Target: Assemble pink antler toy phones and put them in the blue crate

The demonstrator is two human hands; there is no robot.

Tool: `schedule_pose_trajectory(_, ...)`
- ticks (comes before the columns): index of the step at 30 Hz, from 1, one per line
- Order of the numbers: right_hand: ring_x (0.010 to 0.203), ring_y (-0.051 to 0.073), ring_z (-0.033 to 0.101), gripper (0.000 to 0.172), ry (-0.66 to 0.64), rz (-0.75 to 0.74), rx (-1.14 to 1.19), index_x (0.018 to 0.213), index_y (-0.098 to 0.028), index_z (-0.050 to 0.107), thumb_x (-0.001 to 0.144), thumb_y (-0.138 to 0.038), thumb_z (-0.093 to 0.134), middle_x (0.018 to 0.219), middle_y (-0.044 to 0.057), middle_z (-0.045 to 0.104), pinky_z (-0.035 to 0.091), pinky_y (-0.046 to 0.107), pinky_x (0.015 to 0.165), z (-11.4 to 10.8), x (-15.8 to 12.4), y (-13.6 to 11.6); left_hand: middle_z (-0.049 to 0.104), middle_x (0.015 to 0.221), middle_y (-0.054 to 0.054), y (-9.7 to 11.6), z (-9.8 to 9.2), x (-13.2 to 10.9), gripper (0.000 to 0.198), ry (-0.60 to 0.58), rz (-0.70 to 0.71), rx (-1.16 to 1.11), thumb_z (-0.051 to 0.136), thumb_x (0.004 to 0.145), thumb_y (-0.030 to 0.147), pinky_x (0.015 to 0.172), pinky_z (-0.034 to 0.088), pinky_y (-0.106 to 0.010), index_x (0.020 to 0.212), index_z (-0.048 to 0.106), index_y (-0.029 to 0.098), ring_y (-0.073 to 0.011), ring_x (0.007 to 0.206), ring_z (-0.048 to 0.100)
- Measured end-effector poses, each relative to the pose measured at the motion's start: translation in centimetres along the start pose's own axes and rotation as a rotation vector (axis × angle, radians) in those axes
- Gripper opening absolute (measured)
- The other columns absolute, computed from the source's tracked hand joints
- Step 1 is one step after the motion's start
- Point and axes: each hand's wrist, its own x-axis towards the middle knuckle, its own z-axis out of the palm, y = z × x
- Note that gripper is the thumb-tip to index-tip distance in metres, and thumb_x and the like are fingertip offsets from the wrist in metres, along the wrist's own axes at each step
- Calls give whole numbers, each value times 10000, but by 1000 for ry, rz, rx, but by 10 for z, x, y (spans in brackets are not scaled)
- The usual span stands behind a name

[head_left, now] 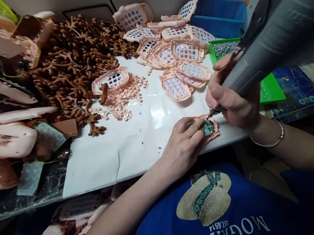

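My right hand is wrapped round a large grey electric screwdriver, which slants down from the upper right. Its tip meets a small green circuit board seated in a pink plastic shell at the table's front edge. My left hand lies over the left part of this shell, its fingers pressing the shell and board down and hiding much of them. Just behind the hands, several pink shells with white keypads lie overlapping. Any screw under the tip is too small to make out.
A green tray holding many small screws stands behind my right hand, a blue bin beyond it. Brown plastic parts and small pink pieces are heaped at the back left. Pink housings crowd the left.
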Motion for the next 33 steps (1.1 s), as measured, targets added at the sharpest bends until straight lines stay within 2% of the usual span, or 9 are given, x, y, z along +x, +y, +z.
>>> schedule_pose_trajectory(4, 425, 93, 453, 296, 30, -97, 35, 1050, -354, 622, 785, -365, 754, 588, -93, 522, 375, 275, 410, -15, 15, -12, 617, 1379, -124, -3, 1, -2, 132, 13, 19, 1, 547, 956, 167, 1021, 521, -482, 1072, 607, 156, -263, 1192, 532)
schedule_pose_trajectory(6, 425, 95, 473, 314, 98, -178, -35, 1051, -335, 624, 775, -379, 765, 597, -93, 550, 412, 283, 431, -31, 25, -18, 593, 1394, -162, -5, 0, -4, 180, 27, 32, 15, 557, 946, 159, 1030, 519, -497, 1120, 599, 143, -284, 1248, 512)
schedule_pose_trajectory(8, 422, 99, 490, 313, 192, -252, -124, 1031, -307, 622, 765, -367, 775, 596, -92, 564, 437, 289, 448, -52, 35, -19, 506, 1466, -208, -6, -3, -8, 232, 32, 24, 39, 565, 938, 161, 1054, 497, -539, 1167, 592, 138, -326, 1360, 436)
schedule_pose_trajectory(11, 413, 105, 504, 290, 344, -297, -237, 982, -284, 608, 756, -348, 779, 590, -94, 561, 434, 293, 437, -84, 46, -9, 380, 1550, -217, -8, -13, -14, 365, 23, -27, 61, 569, 932, 163, 1076, 462, -586, 1296, 544, 173, -350, 1436, 357)
schedule_pose_trajectory(15, 393, 97, 500, 308, 435, -291, -325, 943, -275, 549, 754, -394, 761, 598, -107, 553, 439, 286, 435, -112, 49, 12, 537, 1389, -178, -11, -28, -24, 445, 46, -97, 59, 606, 924, 202, 1025, 517, -507, 1357, 501, 198, -296, 1276, 526)
schedule_pose_trajectory(18, 390, 113, 506, 312, 442, -291, -381, 936, -287, 531, 764, -439, 742, 562, -108, 532, 474, 308, 458, -117, 49, 25, 599, 1289, -129, -14, -32, -30, 367, 33, -143, 37, 607, 936, 233, 938, 567, -410, 1298, 545, 221, -245, 1143, 612)
schedule_pose_trajectory(21, 384, 127, 508, 347, 468, -286, -405, 944, -298, 524, 757, -487, 746, 540, -106, 518, 503, 333, 473, -119, 50, 32, 619, 1258, -108, -16, -33, -33, 321, 31, -161, 22, 615, 935, 241, 894, 576, -362, 1253, 576, 223, -224, 1091, 640)
schedule_pose_trajectory(33, 399, 118, 511, 310, 506, -262, -427, 950, -279, 535, 752, -405, 737, 600, -93, 547, 461, 314, 445, -126, 48, 39, 631, 1249, -109, -17, -32, -32, 298, 54, -180, -48, 627, 930, 252, 926, 572, -359, 1224, 612, 208, -219, 1112, 645)
